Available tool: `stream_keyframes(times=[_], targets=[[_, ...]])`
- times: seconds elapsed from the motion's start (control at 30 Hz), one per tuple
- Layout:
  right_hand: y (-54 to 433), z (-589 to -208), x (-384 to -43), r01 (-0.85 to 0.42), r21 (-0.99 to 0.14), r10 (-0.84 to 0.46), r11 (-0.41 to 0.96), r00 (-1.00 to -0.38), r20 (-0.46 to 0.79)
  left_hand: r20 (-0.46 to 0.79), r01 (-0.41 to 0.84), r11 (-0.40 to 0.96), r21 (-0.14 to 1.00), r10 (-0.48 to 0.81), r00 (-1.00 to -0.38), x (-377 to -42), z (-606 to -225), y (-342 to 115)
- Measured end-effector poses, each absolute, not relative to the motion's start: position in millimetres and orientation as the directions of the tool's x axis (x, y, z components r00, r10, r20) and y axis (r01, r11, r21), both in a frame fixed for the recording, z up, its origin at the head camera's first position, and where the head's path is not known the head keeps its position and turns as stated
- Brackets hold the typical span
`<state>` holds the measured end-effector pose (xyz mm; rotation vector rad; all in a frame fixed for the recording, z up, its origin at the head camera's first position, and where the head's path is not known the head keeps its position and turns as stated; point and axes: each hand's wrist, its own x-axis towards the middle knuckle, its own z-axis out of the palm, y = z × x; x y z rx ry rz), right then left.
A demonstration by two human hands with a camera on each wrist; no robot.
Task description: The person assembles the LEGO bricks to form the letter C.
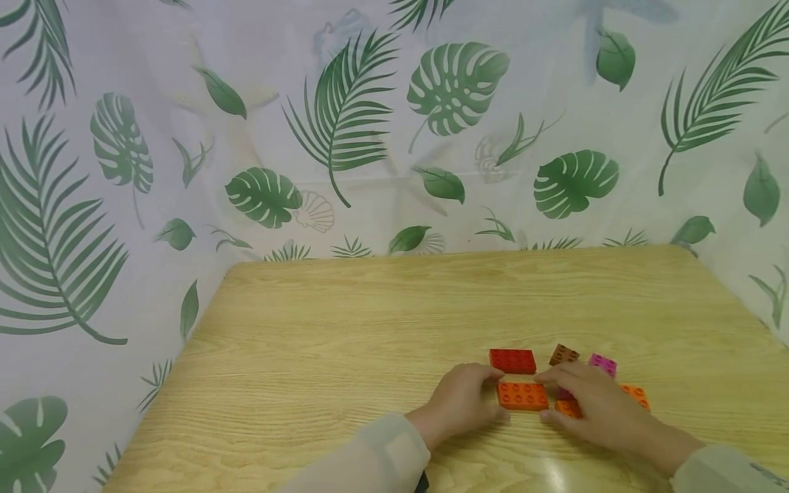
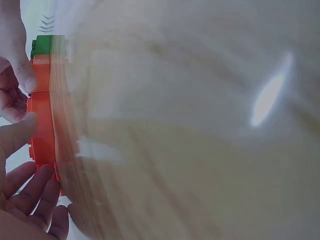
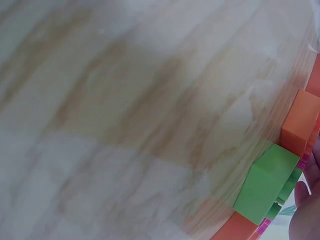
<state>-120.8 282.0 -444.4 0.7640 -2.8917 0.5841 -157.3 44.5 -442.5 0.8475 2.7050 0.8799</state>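
Note:
An orange studded building brick (image 1: 522,396) lies on the table between the two hands. My left hand (image 1: 459,400) is at its left end, index finger along the back edge and thumb along the front, spread wider than the brick. My right hand (image 1: 594,407) spans the right end likewise, its palm over other bricks. A red brick (image 1: 513,361) lies just behind. In the left wrist view, the left thumb (image 2: 20,131) overlaps the orange brick's upper edge and loosely bent fingers lie by its end. A green brick (image 3: 267,182) shows under the right hand in the right wrist view.
Behind the right hand are a brown brick (image 1: 564,355) and a pink brick (image 1: 604,364). Another orange brick (image 1: 635,396) shows to its right. The wood-grain table (image 1: 345,322) meets a leaf-printed cloth (image 1: 370,137) at its far edge.

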Motion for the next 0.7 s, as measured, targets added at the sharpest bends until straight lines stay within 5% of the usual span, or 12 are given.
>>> stream_keyframes(times=[0.37, 0.7], targets=[[278.8, -443.1, -122.1, -0.518, -0.313, -0.476, 0.796, -0.855, 0.205, 0.054, 0.508, 0.666, 0.547, 0.577, -0.815, -161.0, -444.4, 48.4], [275.7, -445.4, -124.5, -0.536, -0.328, -0.471, 0.778, -0.843, 0.260, 0.052, 0.455, 0.583, 0.672, 0.577, -0.815, -165.0, -447.4, 40.3]])
